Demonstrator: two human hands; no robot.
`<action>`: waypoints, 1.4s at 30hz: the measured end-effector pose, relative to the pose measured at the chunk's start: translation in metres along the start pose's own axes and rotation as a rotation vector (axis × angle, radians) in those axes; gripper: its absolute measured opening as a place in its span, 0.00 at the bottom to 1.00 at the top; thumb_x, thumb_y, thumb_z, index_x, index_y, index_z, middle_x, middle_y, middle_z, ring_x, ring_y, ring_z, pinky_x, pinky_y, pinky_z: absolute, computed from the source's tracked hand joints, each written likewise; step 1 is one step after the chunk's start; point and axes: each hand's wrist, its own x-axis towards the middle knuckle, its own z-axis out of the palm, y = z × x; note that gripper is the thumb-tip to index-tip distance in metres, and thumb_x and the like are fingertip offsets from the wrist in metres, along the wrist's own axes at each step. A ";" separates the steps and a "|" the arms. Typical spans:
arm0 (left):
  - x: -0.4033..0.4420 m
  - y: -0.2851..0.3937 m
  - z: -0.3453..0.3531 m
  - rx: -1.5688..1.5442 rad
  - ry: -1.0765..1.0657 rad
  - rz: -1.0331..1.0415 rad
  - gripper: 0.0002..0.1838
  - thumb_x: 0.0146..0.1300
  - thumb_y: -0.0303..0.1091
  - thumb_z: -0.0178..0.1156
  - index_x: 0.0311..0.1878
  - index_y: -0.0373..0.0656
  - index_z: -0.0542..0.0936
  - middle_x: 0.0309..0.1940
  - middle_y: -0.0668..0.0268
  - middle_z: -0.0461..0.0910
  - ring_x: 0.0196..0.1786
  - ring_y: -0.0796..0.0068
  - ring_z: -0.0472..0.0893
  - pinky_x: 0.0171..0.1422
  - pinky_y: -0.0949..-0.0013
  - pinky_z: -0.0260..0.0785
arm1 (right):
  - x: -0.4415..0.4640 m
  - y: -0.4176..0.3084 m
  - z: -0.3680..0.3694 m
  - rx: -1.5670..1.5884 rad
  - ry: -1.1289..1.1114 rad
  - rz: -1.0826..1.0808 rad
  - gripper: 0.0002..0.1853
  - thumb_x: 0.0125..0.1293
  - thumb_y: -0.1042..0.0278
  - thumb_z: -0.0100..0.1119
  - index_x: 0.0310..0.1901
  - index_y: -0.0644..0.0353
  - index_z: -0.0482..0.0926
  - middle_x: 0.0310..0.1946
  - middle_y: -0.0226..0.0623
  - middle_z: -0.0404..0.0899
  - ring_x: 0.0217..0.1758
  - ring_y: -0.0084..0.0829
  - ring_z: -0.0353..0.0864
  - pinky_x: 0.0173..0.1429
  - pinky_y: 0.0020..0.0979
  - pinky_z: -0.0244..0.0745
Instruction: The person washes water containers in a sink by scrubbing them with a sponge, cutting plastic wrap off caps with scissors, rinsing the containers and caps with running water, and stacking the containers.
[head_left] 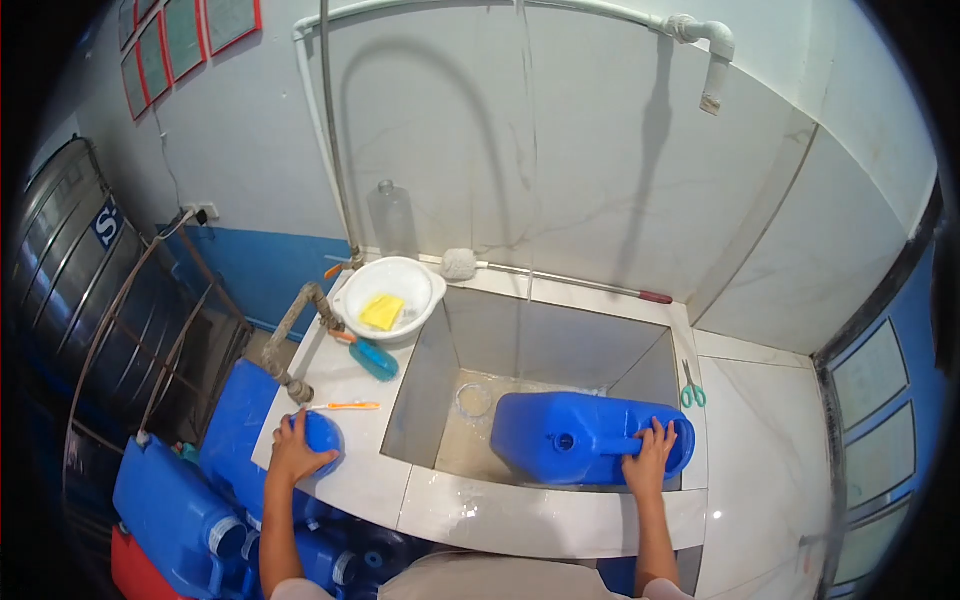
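Observation:
A blue jerrycan (545, 432) lies on its side across the tiled sink (550, 335), its wide mouth toward the right. My right hand (652, 458) is wrapped round the jerrycan's handle. On the counter's left corner, my left hand (293, 455) grips a round blue cap (322, 432), with the thumb in front and fingers behind. Just beyond that hand lies a thin brush with an orange handle (350, 406). A thin stream of water (528, 150) falls from above into the sink behind the jerrycan.
A white basin (430, 322) with a yellow sponge (382, 312) stands at back left, near a blue brush (375, 361). A long-handled brush (570, 279) lies along the back ledge. Green-handled scissors (692, 390) rest right. More blue jugs (180, 500) stand low left.

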 end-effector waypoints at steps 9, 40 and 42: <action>0.065 0.132 -0.019 -1.626 -0.481 0.295 0.44 0.57 0.61 0.55 0.70 0.48 0.53 0.63 0.56 0.62 0.63 0.47 0.65 0.66 0.45 0.57 | 0.177 -0.098 -0.001 0.811 -0.562 -0.179 0.16 0.60 0.72 0.50 0.48 0.69 0.74 0.36 0.49 0.81 0.31 0.33 0.82 0.40 0.32 0.75; 0.205 0.384 0.044 -1.252 -0.918 0.073 0.15 0.60 0.41 0.61 0.40 0.38 0.77 0.31 0.64 0.80 0.28 0.74 0.80 0.33 0.69 0.77 | 0.297 -0.224 0.087 0.909 -0.897 0.078 0.08 0.58 0.80 0.47 0.26 0.73 0.75 0.23 0.46 0.76 0.24 0.37 0.82 0.26 0.30 0.80; 0.216 0.385 0.057 -1.377 -0.762 0.118 0.16 0.57 0.41 0.63 0.40 0.38 0.77 0.31 0.64 0.79 0.27 0.74 0.79 0.32 0.68 0.77 | 0.298 -0.228 0.084 0.848 -0.855 0.033 0.08 0.57 0.80 0.46 0.25 0.73 0.75 0.22 0.46 0.77 0.23 0.37 0.82 0.24 0.29 0.79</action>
